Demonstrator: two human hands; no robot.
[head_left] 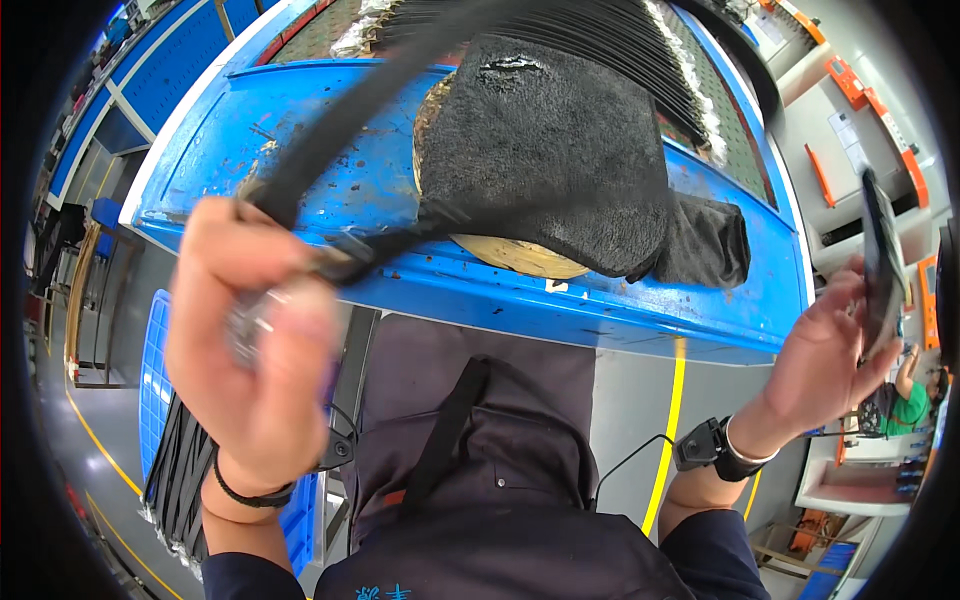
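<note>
My left hand (250,330) is closed round a long black strap (345,125), smeared by motion. The strap rises from it, arcs over the far side of the table and bends down at the upper right; a second blurred dark length runs from my fingers toward the cloth. Something shiny shows in the left palm, too blurred to name. Out to the right, my right hand (815,350) holds a thin dark flat piece (880,265), seen nearly edge-on, between thumb and fingers. Between the hands, a black fuzzy cloth (560,150) with a torn hole covers most of a round tan pad (525,258).
The blue worktable (350,265) has a raised front edge. A row of black straps (580,25) with white tufted ends lies at its far side. More black straps (180,480) hang at the lower left beside a blue crate (155,345). A person in green (905,405) is far right.
</note>
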